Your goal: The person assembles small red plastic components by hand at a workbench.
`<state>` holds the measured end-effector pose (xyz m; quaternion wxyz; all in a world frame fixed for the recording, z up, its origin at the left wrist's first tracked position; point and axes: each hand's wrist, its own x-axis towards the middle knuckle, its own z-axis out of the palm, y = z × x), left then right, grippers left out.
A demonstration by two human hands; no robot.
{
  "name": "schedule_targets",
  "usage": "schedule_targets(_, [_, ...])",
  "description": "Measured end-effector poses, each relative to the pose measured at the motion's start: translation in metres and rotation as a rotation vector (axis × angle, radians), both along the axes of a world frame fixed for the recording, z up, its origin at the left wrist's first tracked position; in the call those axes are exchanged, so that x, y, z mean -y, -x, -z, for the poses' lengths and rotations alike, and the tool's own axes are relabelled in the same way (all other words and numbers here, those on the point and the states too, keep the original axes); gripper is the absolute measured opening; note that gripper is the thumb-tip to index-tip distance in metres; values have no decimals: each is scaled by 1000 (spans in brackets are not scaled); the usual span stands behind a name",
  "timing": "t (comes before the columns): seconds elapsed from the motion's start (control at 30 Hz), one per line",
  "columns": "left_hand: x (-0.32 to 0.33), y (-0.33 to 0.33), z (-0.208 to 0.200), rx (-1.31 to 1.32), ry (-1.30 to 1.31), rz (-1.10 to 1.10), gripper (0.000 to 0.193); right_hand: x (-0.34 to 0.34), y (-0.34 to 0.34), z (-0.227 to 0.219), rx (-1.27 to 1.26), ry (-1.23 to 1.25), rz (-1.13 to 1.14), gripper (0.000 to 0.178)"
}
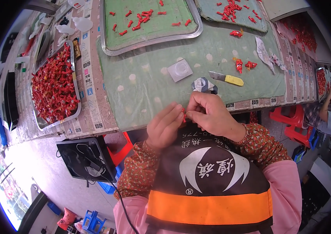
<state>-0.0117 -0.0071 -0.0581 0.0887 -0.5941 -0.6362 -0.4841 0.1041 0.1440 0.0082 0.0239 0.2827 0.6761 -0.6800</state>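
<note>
A small glossy red plastic piece (184, 113) shows between the fingertips of my left hand (163, 126), mostly covered by them. My right hand (211, 117) meets it from the other side, its thumb and forefinger pinched together; whatever is in that pinch is hidden. Just beyond my hands a crumpled blue-and-white cloth (204, 85) lies on the green table cover. Past it rest a yellow-handled knife (228, 78) and a clear square dish (180, 70). Three red figurines, two near the knife (238, 64) and one farther back (236, 34), lie on the right.
A metal tray (113, 51) at the back holds several scattered red parts on green lining. Another tray (265, 28) with red parts stands at back right. On the left, a tray (76, 111) is heaped with red figurines. Crumpled white tissue (264, 52) lies right. A co-worker's arm (326, 103) shows far right.
</note>
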Motion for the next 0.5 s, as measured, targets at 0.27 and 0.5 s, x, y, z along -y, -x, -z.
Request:
schedule_targets(0.27, [0,1,-1,-29,9,1,18,1,0,3,-25,-45,1,11])
schedule_targets(0.5, [1,0,1,-37,8,-5,15,1,0,5,-43,-71,-8,11])
